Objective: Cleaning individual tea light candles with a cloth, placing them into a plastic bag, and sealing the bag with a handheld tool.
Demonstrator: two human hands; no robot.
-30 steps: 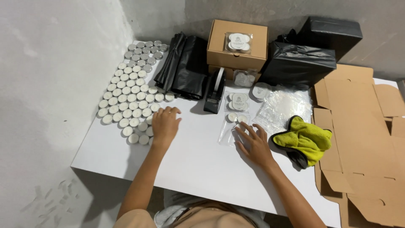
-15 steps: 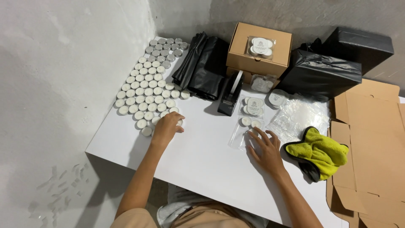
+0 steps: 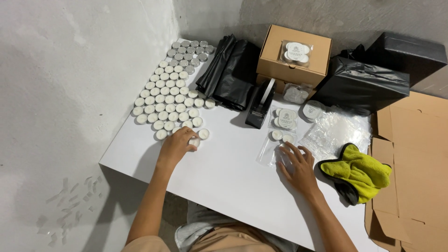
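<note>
Plainly, risk at the left hand: the left hand is cupped, palm down, fingers curled over one small white tealight candle in its metal cup at the near end of the packed rows of white tealights by the counter's left edge; a careless sweep could, I judge, knock the neighbouring candles out of line or off that edge.
Risk at the right hand: the right hand lies flat with spread fingers on a clear plastic pouch near the middle of the white counter, and two loose tealights sit at the pouch's far end; the slick film could slide or the candles roll (the pouch looks barely weighted).
Left hand state: closed loosely around the tealight, touching it; whether it is lifted off the counter I cannot tell.
Right hand state: released, pressing down, gripping nothing.
Arm pose: both forearms reach forward from the near edge, the left angled toward the left edge, the right toward the right.
Nearby: a black tape dispenser stands beyond the pouch, a yellow-green cloth lies just right of the right hand, and a brown cardboard box sits toward the far edge.
</note>
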